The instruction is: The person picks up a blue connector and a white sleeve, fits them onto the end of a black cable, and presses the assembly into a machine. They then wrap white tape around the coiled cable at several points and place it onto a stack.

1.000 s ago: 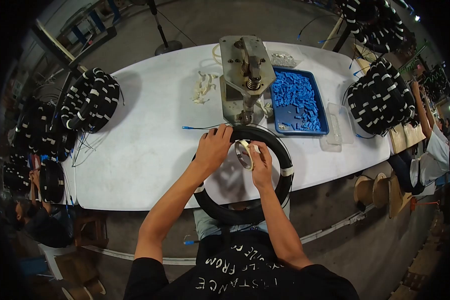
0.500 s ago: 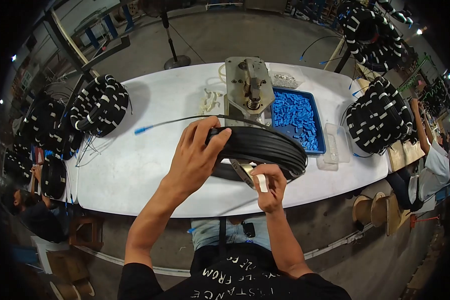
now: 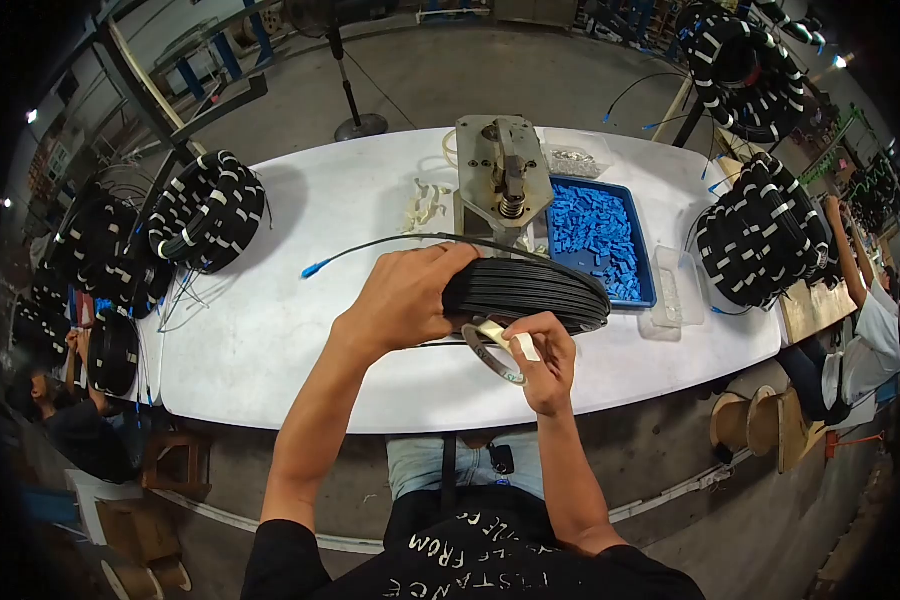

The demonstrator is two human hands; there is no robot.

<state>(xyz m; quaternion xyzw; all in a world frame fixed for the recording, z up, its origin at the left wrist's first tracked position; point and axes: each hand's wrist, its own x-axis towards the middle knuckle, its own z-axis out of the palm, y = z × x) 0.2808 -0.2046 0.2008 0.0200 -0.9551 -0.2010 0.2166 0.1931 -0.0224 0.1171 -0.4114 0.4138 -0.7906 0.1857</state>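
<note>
A coil of black cable [image 3: 530,290] is held above the white table [image 3: 260,350]. My left hand [image 3: 405,300] grips the coil's left end, its fingers wrapped round it. One cable end with a blue connector [image 3: 316,269] sticks out to the left beyond that hand. Below the coil's right part, my right hand [image 3: 543,362] pinches a roll of pale tape [image 3: 492,360], with a short white strip at the fingers. The fingertips of my right hand are close to the coil's lower edge; whether they touch it is unclear.
Behind the coil stands a metal press [image 3: 502,175]. A blue tray [image 3: 653,270] of small blue parts and a clear box [image 3: 675,295] are on its right. Taped cable coils lie left [image 3: 207,212] and right [image 3: 762,235]. Other people [image 3: 80,430] are at both sides.
The coil has tilted, so its lower loop no longer shows, and the blue connector has shifted right. My left hand has moved slightly right and down, while the tape roll has turned its face more into view.
</note>
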